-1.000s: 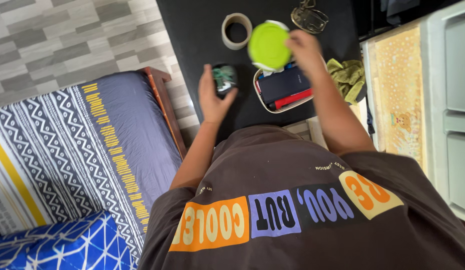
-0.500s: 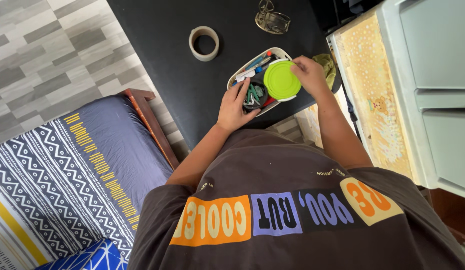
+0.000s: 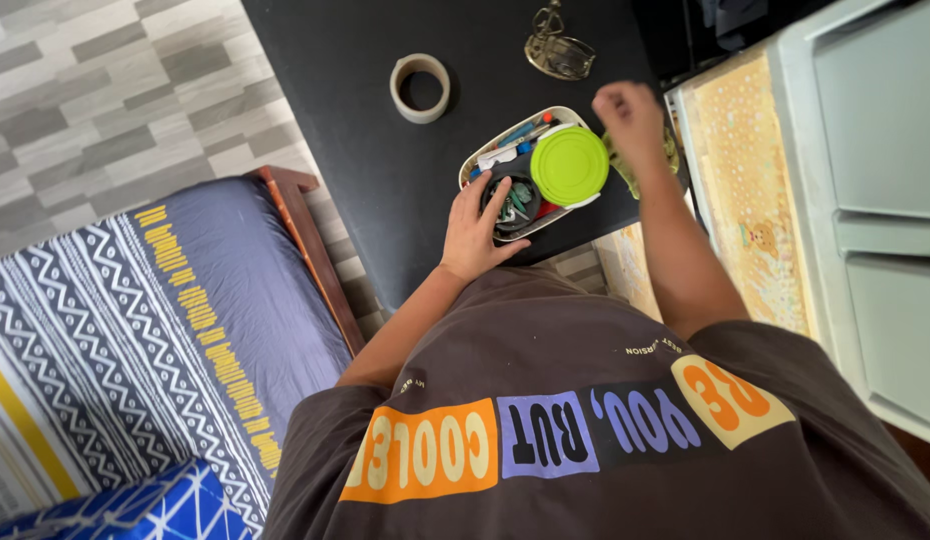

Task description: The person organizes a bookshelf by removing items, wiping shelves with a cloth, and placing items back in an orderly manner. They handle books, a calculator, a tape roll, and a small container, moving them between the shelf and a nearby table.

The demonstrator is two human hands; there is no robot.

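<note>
My left hand (image 3: 477, 228) grips a small round black container (image 3: 512, 200) with green bits inside, set at the near end of a white oval tray (image 3: 482, 155). A round lime-green lid (image 3: 569, 165) rests on the tray's contents, over pens and a dark flat item. My right hand (image 3: 628, 118) hovers just right of the lid, fingers curled, holding nothing that I can see, above an olive-green cloth (image 3: 669, 150).
The black table (image 3: 355, 100) also carries a roll of tape (image 3: 420, 88) and a brass ornament (image 3: 559, 50). A patterned bed (image 3: 135, 320) with a wooden corner lies left. A pale cabinet (image 3: 875, 150) and a yellow mat (image 3: 745, 180) stand right.
The green lid went from held aloft in my right hand to lying on the tray, and that hand let go and pulled right. My left hand brought the black container down into the tray.
</note>
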